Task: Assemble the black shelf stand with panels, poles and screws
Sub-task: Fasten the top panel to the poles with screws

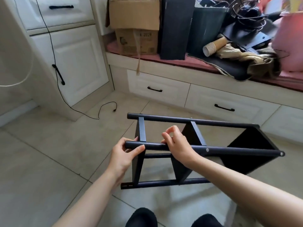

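The black shelf stand [193, 122] lies on its side on the tiled floor, with three panels fixed between long poles. The near upper pole [237, 150] runs left to right and shows two silver screw heads near its right end. My left hand [126, 154] pinches the left end of this pole between thumb and fingers, beside the leftmost panel [141, 130]. My right hand [175, 143] rests over the same pole a little to the right, fingers curled on it, thumb and forefinger raised together. The middle panel [191, 133] stands just right of that hand.
A thin black cable [105, 107] trails across the floor at the left, by white cabinets [78, 63]. A bench with drawers [164, 89] behind the stand carries a cardboard box [134, 22], black bags, stacked paper cups [211, 48] and clutter. My knees show at the bottom edge.
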